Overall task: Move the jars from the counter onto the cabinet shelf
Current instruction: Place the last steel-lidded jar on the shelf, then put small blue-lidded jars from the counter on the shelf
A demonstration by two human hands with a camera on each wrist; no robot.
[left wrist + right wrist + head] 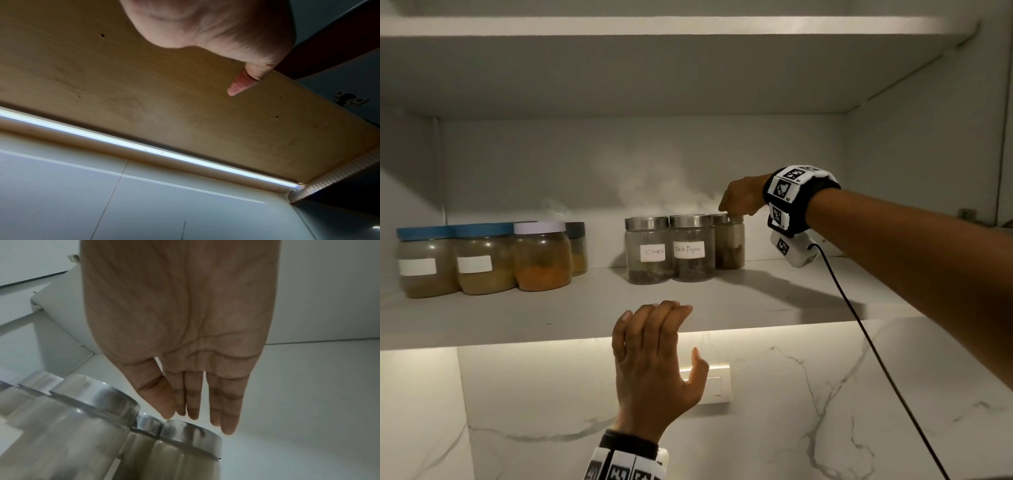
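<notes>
Jar (pixel 729 243) likely glass: rigid, breakable, smooth-sided, light with little filling. Best hold probably round body below lid, or fingertips round lid rim.
Look: clear walls, shiny metal lid (pixel 191 434), brownish contents low inside.
Place: on cabinet shelf (pixel 774 301), behind labelled pepper jar (pixel 692 251).
Right hand (pixel 743 198) above lid, fingers (pixel 228 404) straight, close together, gripping nothing.
Left hand (pixel 654 359) relaxed, fingers resting over shelf edge.
</notes>
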